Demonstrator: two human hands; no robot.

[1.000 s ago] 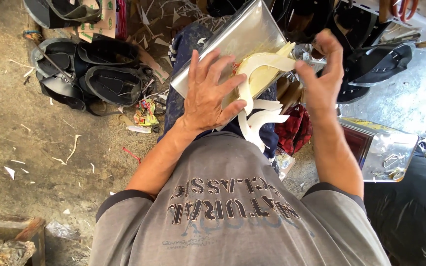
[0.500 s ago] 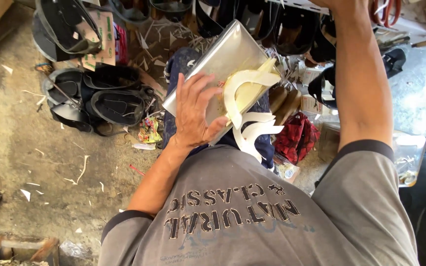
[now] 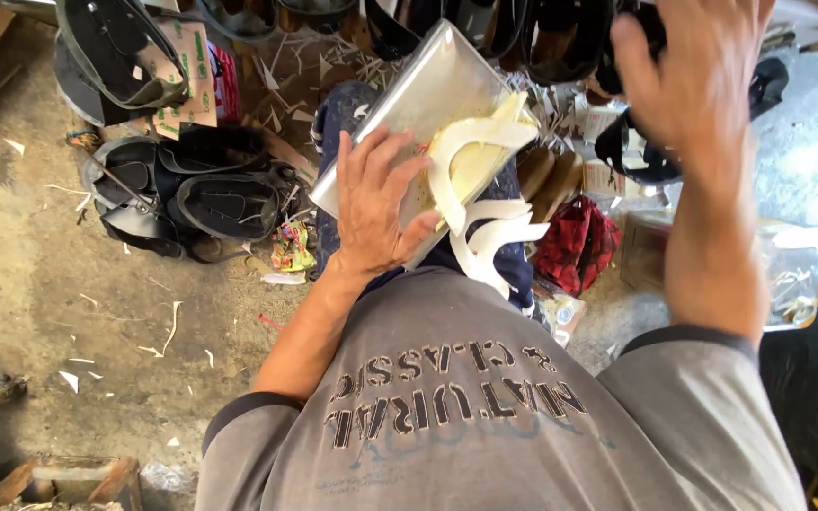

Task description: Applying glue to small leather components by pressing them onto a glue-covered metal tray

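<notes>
I see my left hand [image 3: 376, 213] lying flat on a shiny metal tray [image 3: 428, 90] that rests tilted across my lap. The fingers [image 3: 371, 161] are spread and extended, not curled around anything; the thumb presses the near end of a stack of cream-coloured curved strips [image 3: 475, 180] against the tray surface. The strips lie just beyond the thumb, fanning out over the near tray edge toward my grey shirt [image 3: 447, 407].

Handling assessment: the strips look thin, light and flexible, probably cut sheet material; those hanging over the edge hold their curve without drooping much, so I judge them springy rather than limp. They appear loosely stacked and likely to slide on the smooth, tilted metal. The best grip would be a pinch across the broad middle of the arc, where several layers overlap, not at the narrow tips.

My right hand [image 3: 693, 76] is raised well away from the tray, blurred, with its fingers open and nothing visible in them.

Black sandal parts [image 3: 220, 199] lie on the floor [image 3: 40, 255] past the left fingers' outer side. A second metal tray [image 3: 792, 274] sits below the right forearm.
</notes>
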